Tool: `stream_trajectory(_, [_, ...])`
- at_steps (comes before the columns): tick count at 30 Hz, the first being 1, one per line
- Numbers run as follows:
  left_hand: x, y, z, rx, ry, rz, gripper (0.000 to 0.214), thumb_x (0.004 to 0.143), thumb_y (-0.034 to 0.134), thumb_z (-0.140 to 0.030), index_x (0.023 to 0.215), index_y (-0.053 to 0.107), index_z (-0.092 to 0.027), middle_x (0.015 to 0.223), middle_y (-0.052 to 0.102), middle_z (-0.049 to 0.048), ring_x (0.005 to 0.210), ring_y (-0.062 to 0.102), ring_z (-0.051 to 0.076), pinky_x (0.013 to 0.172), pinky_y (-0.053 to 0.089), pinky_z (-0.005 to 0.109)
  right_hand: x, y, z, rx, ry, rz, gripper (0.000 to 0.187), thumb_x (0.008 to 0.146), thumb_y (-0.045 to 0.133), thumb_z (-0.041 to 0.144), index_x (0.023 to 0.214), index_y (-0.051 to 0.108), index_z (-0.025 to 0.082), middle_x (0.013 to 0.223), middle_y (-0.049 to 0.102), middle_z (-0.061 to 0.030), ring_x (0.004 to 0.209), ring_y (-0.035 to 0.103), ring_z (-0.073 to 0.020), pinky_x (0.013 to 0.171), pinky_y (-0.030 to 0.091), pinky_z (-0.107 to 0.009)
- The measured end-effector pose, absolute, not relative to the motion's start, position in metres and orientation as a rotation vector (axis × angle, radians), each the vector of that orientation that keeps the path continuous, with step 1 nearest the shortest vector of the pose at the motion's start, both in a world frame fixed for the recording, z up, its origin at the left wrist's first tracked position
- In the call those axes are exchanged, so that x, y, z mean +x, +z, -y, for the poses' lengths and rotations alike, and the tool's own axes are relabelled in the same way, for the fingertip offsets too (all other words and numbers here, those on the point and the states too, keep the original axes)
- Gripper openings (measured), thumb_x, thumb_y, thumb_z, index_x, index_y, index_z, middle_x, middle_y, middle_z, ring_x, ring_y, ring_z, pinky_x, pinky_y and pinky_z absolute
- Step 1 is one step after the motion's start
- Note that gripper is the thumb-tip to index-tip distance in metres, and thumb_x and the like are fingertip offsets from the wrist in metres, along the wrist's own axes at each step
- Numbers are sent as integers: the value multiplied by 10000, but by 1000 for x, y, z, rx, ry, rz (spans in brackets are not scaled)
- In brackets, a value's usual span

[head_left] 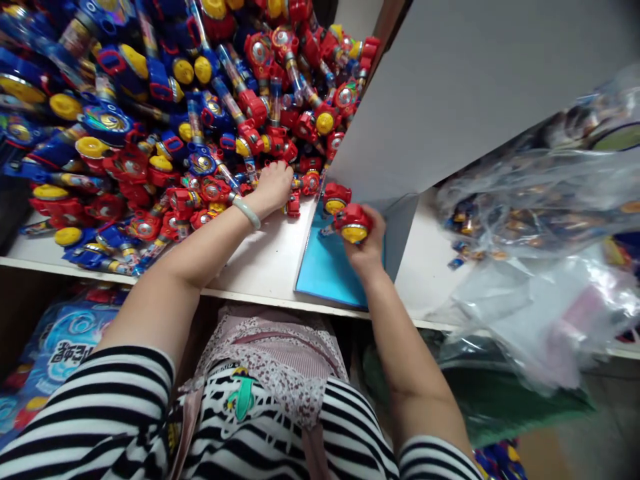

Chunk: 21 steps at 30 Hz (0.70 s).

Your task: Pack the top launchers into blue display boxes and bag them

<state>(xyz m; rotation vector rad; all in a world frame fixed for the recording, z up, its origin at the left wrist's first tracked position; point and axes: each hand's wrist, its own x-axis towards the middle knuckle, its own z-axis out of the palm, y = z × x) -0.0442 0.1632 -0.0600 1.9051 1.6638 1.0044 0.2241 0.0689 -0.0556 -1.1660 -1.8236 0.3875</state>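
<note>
My right hand (369, 241) is closed around a red plastic toy with a yellow disc (354, 225), held over a blue sheet (327, 270). Just behind it, a second red toy (335, 199) with a yellow disc is at the sheet's far end. My left hand (275, 185), with a pale bangle at the wrist, reaches to the near edge of a large pile of red and blue toys (203, 160). Its fingers are curled against a red toy (294, 205) there, and the fingertips are partly hidden. Many toys in the pile have clear, filled tubes.
A tall grey-white panel (450, 73) rises right of the pile. Clear plastic bags (540, 220) of small items lie on the right of the white shelf (265, 267). Below the shelf are a blue printed package (70, 340) at left and green plastic (520, 407) at right.
</note>
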Motion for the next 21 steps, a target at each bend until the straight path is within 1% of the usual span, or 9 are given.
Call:
stream_trajectory(2, [-42,-69,-170,1943,952,-1692,27,810,574,-120,835,574,-110,1114,558,235,1280,435,462,1136,221,636,220,-62,-66,-1118,471,1879,584,857,611,424,1409,435,352,1329,598,-83,1244,608,-318,1093,486,-517])
stream_trajectory(4, [-40,-73,-173,1957,992,-1652,38,813,564,-131,779,549,-136,1059,566,211,1239,465,433,1136,251,601,216,-65,-63,-1110,533,1940,580,853,614,357,1406,442,352,1358,596,-86,1249,610,-312,1094,486,-508])
stream_trajectory(9, [-55,-63,-170,1861,1096,-1559,235,700,754,-191,684,520,-179,834,560,121,1073,547,379,1083,351,515,215,-77,-63,-1076,662,2046,559,861,563,242,1404,462,326,1375,600,-105,1283,600,-290,1106,485,-509])
stream_trajectory(10, [-62,-57,-164,1822,1083,-1551,254,699,773,-215,664,524,-182,779,547,97,1010,567,354,1043,388,484,217,-76,-62,-1079,684,2063,569,864,563,237,1416,456,325,1390,595,-104,1295,593,-290,1111,482,-518])
stream_trajectory(12, [-75,-42,-143,1712,1046,-1503,251,758,769,-308,673,577,-170,717,544,68,877,589,292,917,455,409,224,-66,-58,-1094,710,2127,629,865,616,275,1460,426,343,1434,571,-94,1320,575,-304,1114,480,-541])
stream_trajectory(15, [-84,-20,-97,1433,1048,-1275,350,836,719,-494,817,675,-148,729,598,60,695,568,197,674,461,312,232,-31,-45,-1131,570,2072,748,842,718,412,1507,376,399,1460,549,-76,1321,563,-329,1090,500,-562])
stream_trajectory(17, [-74,-13,-65,1251,1061,-1032,425,806,741,-567,876,681,-151,749,616,57,615,534,149,572,431,279,226,-5,-37,-1132,497,1916,783,871,686,481,1544,292,410,1438,558,-83,1300,576,-320,1039,543,-539])
stream_trajectory(18, [-65,-12,-51,1173,1054,-916,444,787,756,-582,879,673,-155,747,613,54,586,517,131,540,420,268,218,5,-34,-1113,520,1860,809,892,652,503,1568,218,407,1428,563,-89,1283,590,-311,1005,568,-516])
stream_trajectory(21, [-26,-18,-18,973,926,-649,470,788,728,-621,856,639,-164,678,552,22,483,429,86,448,359,236,185,18,-30,-994,746,1841,940,922,584,557,1597,-46,385,1457,538,-103,1241,631,-285,966,601,-462])
